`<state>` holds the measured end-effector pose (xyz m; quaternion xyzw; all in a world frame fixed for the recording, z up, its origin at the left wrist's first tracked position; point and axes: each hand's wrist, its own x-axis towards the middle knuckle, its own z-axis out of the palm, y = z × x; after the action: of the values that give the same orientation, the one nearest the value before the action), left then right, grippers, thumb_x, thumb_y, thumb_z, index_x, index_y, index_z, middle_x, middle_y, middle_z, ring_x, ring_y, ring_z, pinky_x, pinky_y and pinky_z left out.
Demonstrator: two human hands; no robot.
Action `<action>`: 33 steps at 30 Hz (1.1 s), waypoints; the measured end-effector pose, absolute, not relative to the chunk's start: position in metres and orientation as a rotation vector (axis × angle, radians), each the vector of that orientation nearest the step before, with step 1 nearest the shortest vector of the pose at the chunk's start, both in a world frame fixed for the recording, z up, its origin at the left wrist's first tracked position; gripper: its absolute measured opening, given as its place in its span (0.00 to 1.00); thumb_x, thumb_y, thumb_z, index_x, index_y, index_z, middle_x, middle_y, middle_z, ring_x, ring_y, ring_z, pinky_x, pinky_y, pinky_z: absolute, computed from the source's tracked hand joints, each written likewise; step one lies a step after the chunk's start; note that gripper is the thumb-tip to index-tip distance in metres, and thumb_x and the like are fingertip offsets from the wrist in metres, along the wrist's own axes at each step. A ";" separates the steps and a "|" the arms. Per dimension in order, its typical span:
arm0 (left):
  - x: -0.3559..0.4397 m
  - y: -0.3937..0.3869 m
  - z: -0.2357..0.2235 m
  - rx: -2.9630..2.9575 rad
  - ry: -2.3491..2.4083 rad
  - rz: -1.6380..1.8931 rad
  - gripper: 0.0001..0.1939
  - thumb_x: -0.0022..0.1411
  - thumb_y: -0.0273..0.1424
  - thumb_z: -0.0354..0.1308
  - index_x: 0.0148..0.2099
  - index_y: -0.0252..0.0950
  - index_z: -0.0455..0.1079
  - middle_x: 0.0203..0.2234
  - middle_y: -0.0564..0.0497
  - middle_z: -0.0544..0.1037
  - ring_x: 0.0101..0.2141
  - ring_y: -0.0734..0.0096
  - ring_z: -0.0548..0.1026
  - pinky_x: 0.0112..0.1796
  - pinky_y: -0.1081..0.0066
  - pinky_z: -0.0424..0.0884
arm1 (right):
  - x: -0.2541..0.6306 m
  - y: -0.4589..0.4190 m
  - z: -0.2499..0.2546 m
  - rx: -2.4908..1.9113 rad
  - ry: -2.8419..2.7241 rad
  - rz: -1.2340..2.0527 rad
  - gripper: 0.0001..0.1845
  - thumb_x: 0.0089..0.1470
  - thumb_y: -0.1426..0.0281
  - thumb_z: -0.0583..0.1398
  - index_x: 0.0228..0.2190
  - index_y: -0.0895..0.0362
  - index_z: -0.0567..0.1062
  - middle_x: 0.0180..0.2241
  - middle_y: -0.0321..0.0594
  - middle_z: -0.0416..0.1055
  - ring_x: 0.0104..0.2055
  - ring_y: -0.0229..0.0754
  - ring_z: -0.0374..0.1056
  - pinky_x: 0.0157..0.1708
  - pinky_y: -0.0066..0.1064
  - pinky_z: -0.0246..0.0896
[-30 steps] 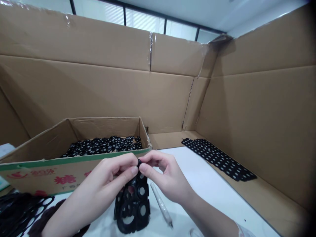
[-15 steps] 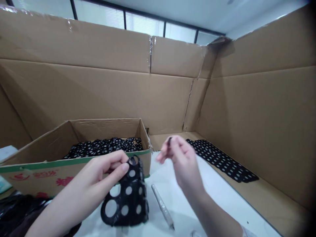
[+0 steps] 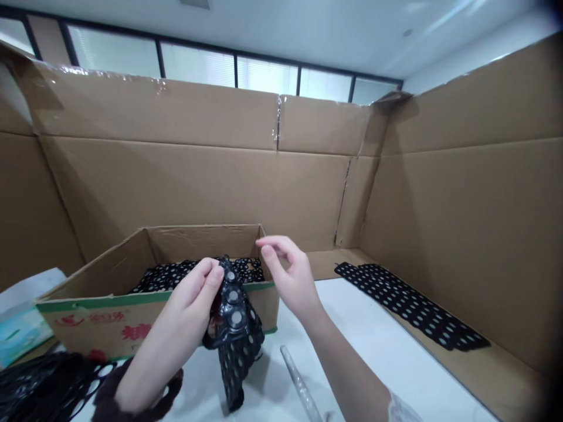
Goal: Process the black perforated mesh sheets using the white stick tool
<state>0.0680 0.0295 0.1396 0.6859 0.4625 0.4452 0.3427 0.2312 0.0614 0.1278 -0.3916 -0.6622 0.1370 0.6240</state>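
Bare left hand, with a loose, dark brown, soft-looking band around its forearm; bare right hand, with a pale sleeve edge below.

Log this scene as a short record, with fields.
left hand: pinching a glossy black sheet with pale round spots
right hand: raised, apart from the sheet
beyond hands: open green-edged brown cardboard box, black spotted pieces inside
white tabletop: slim pale pen-shaped tool lying on it
far right: overlapping black spotted strips
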 end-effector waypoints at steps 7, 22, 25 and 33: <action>0.070 0.035 0.132 1.995 1.182 1.240 0.17 0.66 0.45 0.42 0.31 0.38 0.57 0.25 0.55 0.64 0.28 0.72 0.65 0.29 0.74 0.62 | 0.210 0.014 0.133 -1.034 -1.718 0.481 0.14 0.48 0.60 0.64 0.34 0.57 0.76 0.32 0.39 0.75 0.33 0.40 0.69 0.35 0.31 0.63; 0.068 0.028 0.126 2.096 1.060 1.102 0.08 0.67 0.39 0.43 0.40 0.40 0.55 0.25 0.56 0.64 0.27 0.73 0.64 0.28 0.75 0.62 | 0.221 0.018 0.132 -0.915 -1.672 0.544 0.08 0.53 0.64 0.61 0.30 0.55 0.78 0.27 0.36 0.75 0.29 0.38 0.68 0.31 0.28 0.61; 0.064 0.029 0.128 2.059 1.030 1.027 0.10 0.67 0.41 0.44 0.39 0.41 0.55 0.23 0.58 0.63 0.24 0.76 0.60 0.24 0.78 0.58 | 0.226 0.023 0.136 -0.799 -1.660 0.818 0.13 0.56 0.67 0.56 0.25 0.57 0.76 0.23 0.34 0.70 0.28 0.36 0.66 0.29 0.27 0.59; 0.053 0.024 0.139 1.773 0.867 0.804 0.14 0.65 0.45 0.47 0.44 0.42 0.58 0.24 0.58 0.66 0.23 0.78 0.65 0.24 0.81 0.65 | 0.222 0.027 0.132 -0.716 -1.637 0.980 0.19 0.56 0.60 0.56 0.20 0.60 0.69 0.19 0.32 0.60 0.23 0.33 0.56 0.24 0.25 0.51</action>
<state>0.0534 0.0236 0.1390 0.7279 0.3559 0.3302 0.4842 0.2219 0.0273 0.1321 -0.2991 -0.6839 0.4095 0.5245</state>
